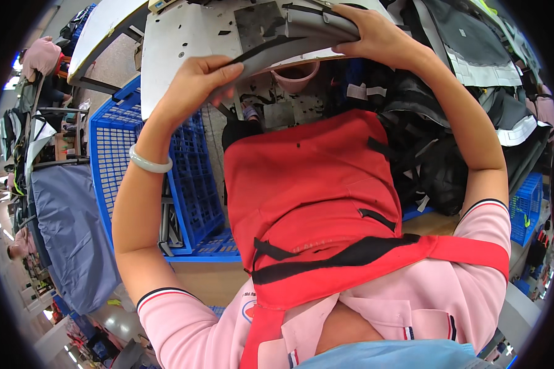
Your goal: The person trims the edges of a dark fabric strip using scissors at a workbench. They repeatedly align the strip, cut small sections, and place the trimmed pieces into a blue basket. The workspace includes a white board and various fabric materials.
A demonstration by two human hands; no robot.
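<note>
A long grey fabric piece with black edging (283, 51) stretches between my two hands, over the front edge of a white work table (191, 31). My left hand (197, 83) pinches its lower left end, thumb on top. At the other end, my right hand (375, 37) grips the folded grey part, with the thumb beneath and the fingers over the top. A dark metal plate (258, 26) in the tabletop lies just behind the fabric, partly covered by it. Small black scraps are scattered on the table.
A blue plastic crate (114, 147) stands at my left, with metal rods inside. Under the table is a pink bucket (295, 77). Black bags and straps (437, 166) are heaped at my right, below grey and white panels (480, 55). A red apron (314, 178) covers my lap.
</note>
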